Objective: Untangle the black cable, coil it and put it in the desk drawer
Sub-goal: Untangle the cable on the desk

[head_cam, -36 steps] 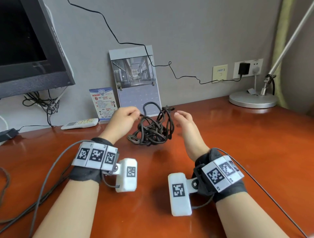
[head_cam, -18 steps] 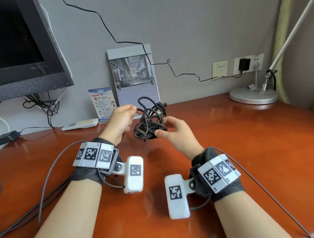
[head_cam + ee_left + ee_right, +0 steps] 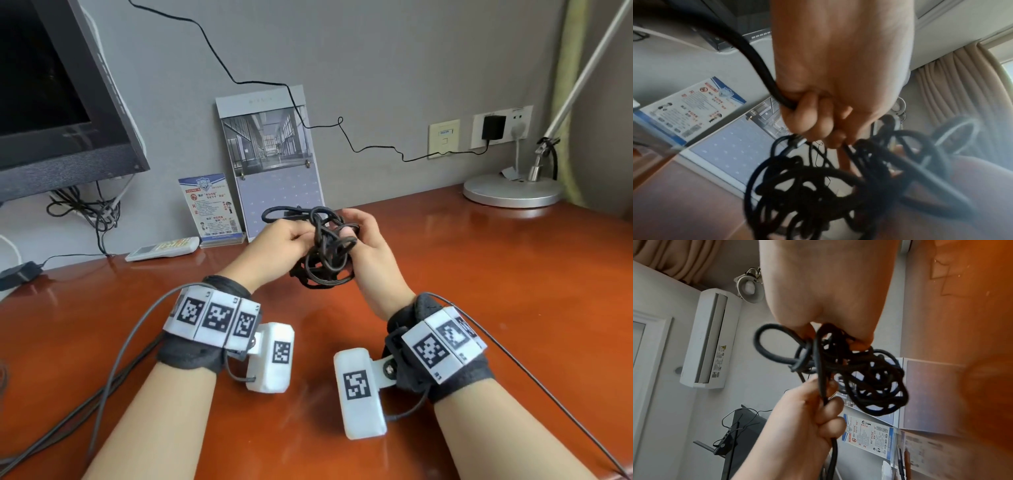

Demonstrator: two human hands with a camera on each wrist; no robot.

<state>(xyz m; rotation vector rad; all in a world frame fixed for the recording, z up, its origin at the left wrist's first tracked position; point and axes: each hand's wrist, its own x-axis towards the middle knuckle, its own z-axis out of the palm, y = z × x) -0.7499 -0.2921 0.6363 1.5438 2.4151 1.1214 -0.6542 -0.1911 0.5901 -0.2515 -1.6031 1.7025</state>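
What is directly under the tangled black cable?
Bare wooden desk; the black cable hangs above it, held by left hand and right hand. No drawer visible.

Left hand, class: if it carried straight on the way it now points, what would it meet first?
Probably the black cable tangle that the left hand already grips, with the right hand just behind it; beyond that, depth is unclear.

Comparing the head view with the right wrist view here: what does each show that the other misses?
Head only: the desk lamp base, the wall charger, the remote, both wrist rigs.
Right wrist only: a wall air conditioner, and the left hand's fingers curled round one strand from below.
Both: the tangled black cable held off the desk between the left hand and the right hand, with the blue leaflet behind.
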